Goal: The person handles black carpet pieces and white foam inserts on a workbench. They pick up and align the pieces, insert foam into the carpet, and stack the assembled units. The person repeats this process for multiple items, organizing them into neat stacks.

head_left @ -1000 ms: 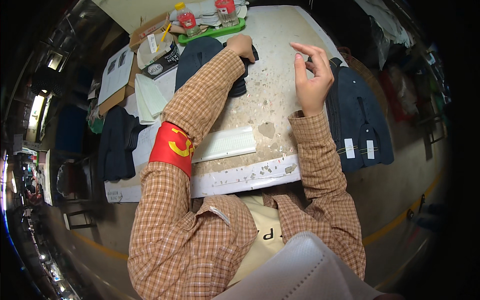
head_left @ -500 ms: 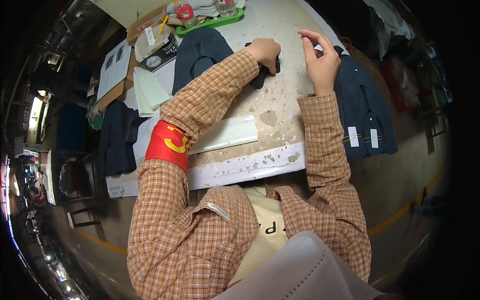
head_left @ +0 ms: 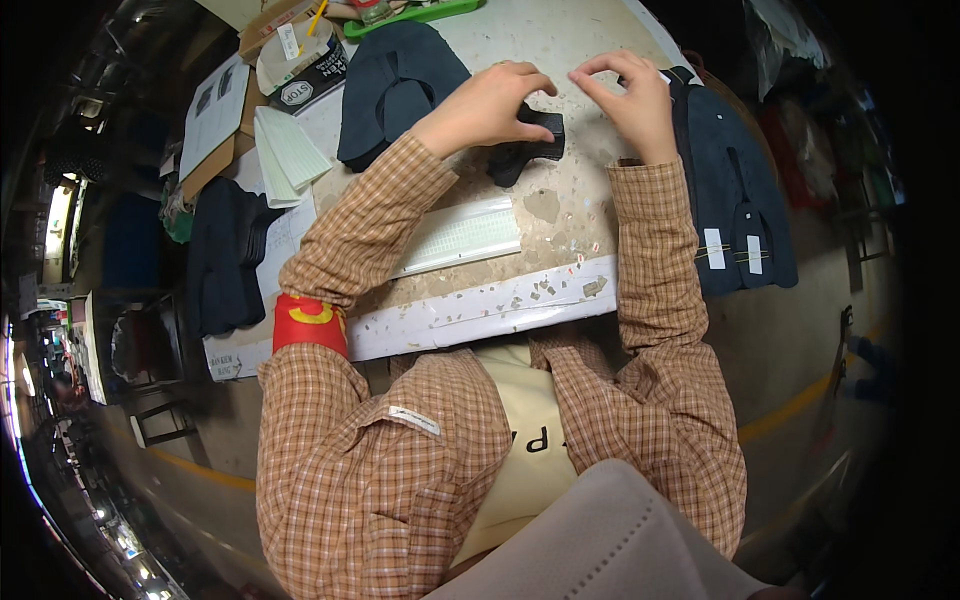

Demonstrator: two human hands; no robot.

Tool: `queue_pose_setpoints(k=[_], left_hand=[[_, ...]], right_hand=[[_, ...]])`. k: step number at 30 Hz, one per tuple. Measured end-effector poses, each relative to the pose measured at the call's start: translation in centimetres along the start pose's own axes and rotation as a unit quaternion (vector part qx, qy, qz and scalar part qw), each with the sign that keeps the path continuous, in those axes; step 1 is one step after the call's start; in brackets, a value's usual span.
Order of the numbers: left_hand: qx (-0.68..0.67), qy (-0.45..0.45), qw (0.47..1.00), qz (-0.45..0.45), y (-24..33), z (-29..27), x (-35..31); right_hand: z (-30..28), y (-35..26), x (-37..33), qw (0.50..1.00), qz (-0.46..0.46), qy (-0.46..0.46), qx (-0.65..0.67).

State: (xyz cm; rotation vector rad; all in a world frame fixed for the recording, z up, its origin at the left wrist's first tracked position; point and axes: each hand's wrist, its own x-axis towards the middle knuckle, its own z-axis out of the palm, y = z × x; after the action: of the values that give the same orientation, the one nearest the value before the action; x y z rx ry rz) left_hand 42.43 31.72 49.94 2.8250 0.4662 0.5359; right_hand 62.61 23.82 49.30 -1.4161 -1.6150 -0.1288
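Two bare hands above the dark fabric pieces (head_left: 514, 165); the pieces lie under the left hand's (head_left: 488, 106) thumb, slanting near-left to far-right, contact unclear; left grip wide; right hand (head_left: 642, 104) farther off, fingertips narrowly spaced, any hold indeterminable.

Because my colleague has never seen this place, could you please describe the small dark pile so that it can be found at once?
On the pale, worn table, find the large dark rounded piece in front of the green tray. To its right, the small dark pile lies partly hidden by the left hand. It is far smaller than that piece and the tagged stack at right.
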Motion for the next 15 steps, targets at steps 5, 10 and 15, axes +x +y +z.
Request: queue_pose_setpoints(k=[5, 10, 15], left_hand=[[-0.021, 0.017, 0.997, -0.068, 0.3, 0.7, -2.2], [-0.018, 0.058, 0.996, -0.062, 0.2, 1.3, -2.3], [-0.016, 0.052, 0.996, -0.073, 0.3, 1.3, -2.1]], right_hand=[[2.2, -1.4, -1.5, 0.993, -0.025, -0.109, -0.036], [2.9, -2.0, -2.1, 0.985, -0.005, -0.153, -0.076], [3.2, -2.6, -2.4, 0.981, -0.028, -0.138, -0.136]])
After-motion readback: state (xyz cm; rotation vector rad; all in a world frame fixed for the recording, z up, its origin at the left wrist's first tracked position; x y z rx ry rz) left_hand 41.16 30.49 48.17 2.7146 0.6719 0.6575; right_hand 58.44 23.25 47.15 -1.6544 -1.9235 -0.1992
